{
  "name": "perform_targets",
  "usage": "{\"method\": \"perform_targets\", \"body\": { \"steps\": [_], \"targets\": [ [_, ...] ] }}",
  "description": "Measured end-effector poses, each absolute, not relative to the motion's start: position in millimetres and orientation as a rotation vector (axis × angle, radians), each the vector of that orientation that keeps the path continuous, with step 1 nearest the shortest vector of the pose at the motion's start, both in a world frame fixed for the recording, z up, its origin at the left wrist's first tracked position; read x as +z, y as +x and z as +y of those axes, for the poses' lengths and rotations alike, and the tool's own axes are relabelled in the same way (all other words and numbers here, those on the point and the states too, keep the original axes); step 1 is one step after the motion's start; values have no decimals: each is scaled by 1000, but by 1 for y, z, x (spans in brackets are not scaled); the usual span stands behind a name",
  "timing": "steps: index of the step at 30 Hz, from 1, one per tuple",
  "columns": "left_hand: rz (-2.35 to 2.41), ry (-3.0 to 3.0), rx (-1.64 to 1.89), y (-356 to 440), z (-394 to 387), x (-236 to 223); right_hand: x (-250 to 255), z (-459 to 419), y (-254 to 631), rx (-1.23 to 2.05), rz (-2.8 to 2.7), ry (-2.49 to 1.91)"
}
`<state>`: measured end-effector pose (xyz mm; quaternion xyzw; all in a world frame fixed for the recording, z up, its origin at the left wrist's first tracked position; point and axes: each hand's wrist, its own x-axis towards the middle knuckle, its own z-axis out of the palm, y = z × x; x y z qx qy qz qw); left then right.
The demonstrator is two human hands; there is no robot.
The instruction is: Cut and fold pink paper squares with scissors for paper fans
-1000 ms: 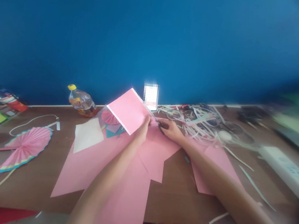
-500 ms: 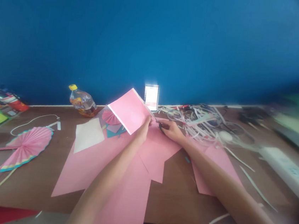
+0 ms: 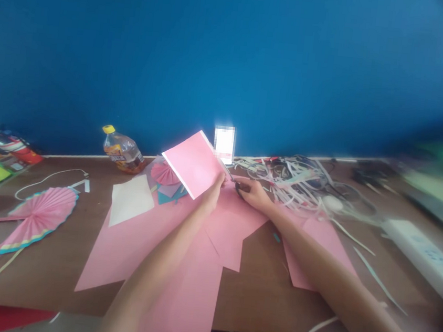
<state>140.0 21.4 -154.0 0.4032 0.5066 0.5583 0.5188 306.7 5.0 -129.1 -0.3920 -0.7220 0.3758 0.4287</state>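
My left hand point(image 3: 218, 185) pinches the right-hand corner of a pink sheet of paper point(image 3: 194, 162) with white edges, holding it tilted above the table. Just to the right, my right hand point(image 3: 252, 192) is closed around the dark handles of a pair of scissors point(image 3: 238, 186). The blades point up and left, along the sheet's right edge; whether they touch it I cannot make out. Beneath both hands lie large pink sheets point(image 3: 178, 277). A small pink folded fan point(image 3: 164, 172) and blue paper pieces point(image 3: 167, 196) are partly covered behind the held sheet.
A pleated pink fan point(image 3: 42, 216) lies at left, near a bottle with a yellow cap point(image 3: 123, 150). White paper point(image 3: 132, 201) rests on the pink sheets. A heap of paper strips point(image 3: 295, 179) sits at back right, with a white power strip point(image 3: 426, 256) beyond.
The held pink sheet has tilted slightly, its left corner shifting a little right and down. Both hands stay in nearly the same place.
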Motion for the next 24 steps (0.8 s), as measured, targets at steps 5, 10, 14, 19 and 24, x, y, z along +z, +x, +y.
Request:
{"method": "perform_targets", "body": {
  "steps": [5,10,14,19,24],
  "targets": [
    [1186,1039,1274,141,19,-152,-128,5,307,979,-1763,-995],
    [1182,1091,1229,140,19,-153,-130,7,307,952,-1747,-1018],
    [1171,1087,1225,140,19,-153,-130,7,306,988,-1750,-993],
    [1162,1080,1223,141,19,-153,-128,4,305,996,-1762,-982],
    [1170,1104,1205,141,17,-153,-128,6,305,959,-1739,-1001]
  ]
}}
